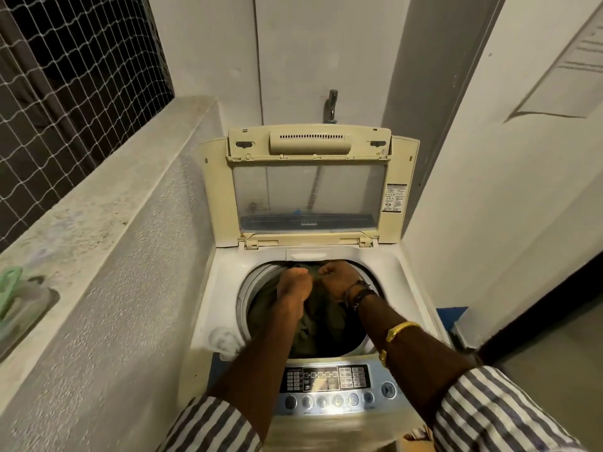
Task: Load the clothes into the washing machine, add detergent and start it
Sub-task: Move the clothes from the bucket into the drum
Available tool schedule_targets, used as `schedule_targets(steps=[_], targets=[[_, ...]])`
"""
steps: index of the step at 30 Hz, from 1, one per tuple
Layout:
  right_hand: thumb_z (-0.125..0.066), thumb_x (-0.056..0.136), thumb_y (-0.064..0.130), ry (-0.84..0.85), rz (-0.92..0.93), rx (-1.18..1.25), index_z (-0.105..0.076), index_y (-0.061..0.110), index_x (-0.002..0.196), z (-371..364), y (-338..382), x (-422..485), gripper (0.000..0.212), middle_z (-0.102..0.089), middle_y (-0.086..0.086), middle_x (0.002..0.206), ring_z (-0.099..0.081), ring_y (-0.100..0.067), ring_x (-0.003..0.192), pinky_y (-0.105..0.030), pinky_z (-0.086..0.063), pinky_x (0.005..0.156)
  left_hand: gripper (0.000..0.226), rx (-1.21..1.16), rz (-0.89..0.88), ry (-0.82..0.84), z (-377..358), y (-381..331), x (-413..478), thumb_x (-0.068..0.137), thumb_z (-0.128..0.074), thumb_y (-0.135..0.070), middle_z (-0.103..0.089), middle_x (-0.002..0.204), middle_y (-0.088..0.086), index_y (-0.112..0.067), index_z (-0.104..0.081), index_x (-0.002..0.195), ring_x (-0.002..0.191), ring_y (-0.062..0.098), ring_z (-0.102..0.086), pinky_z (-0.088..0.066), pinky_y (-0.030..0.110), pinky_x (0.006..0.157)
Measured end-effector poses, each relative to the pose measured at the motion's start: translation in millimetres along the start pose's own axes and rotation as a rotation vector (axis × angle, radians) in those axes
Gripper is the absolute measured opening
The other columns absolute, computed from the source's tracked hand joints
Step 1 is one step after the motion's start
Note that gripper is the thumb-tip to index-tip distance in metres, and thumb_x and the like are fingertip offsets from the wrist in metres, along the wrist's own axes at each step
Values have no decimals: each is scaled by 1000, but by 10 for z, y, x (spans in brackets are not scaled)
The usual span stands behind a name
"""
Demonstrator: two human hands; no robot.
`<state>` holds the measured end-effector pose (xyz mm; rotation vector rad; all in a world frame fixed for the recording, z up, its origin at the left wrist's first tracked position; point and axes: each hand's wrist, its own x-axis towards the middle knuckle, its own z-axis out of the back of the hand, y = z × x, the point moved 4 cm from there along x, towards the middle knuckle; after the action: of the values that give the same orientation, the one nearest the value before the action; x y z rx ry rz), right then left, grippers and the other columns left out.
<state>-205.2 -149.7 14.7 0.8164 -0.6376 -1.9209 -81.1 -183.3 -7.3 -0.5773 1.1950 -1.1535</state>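
A cream top-loading washing machine (208, 308) stands in front of me with its lid (308, 194) folded up against the wall. Both my hands reach into the round drum. My left hand (293, 283) and my right hand (339, 277) are fists side by side, each gripping the top edge of a dark olive-green garment (321, 324) that hangs down into the drum. The control panel (326, 383) with buttons lies at the near edge, between my forearms. A white detergent compartment (225, 339) sits at the drum's left front corner.
A water tap (331, 106) sticks out of the wall above the lid. A concrete ledge (107, 207) runs along the left with netting above it and a green-lidded container (16, 305) on it. A white wall stands close on the right, with a blue object (452, 316) beside the machine.
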Motion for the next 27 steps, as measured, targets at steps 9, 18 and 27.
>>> schedule_targets(steps=[9,18,27], targets=[[-69,85,26,-159,60,25,-77,20,91,-6,-92,-288,11,-74,-2,99,-66,-21,96,-34,-52,87,16,-97,-43,58,-30,21,-208,88,-59,-23,-70,87,12,-15,-67,75,85,30,-67,-51,33,74],[-72,84,21,-369,75,236,-77,24,102,288,-439,-750,19,-76,2,101,-69,-14,93,-30,-54,92,19,-396,-23,171,-468,-66,-658,91,-58,1,-69,85,13,-13,-65,82,79,24,-65,-59,41,80],[-71,85,19,-487,86,299,-77,22,100,828,-1002,-1154,17,-76,3,97,-69,-12,90,-26,-54,88,11,-440,-38,260,-1119,-164,-1196,91,-60,1,-66,75,10,-8,-64,86,74,24,-66,-59,35,73]])
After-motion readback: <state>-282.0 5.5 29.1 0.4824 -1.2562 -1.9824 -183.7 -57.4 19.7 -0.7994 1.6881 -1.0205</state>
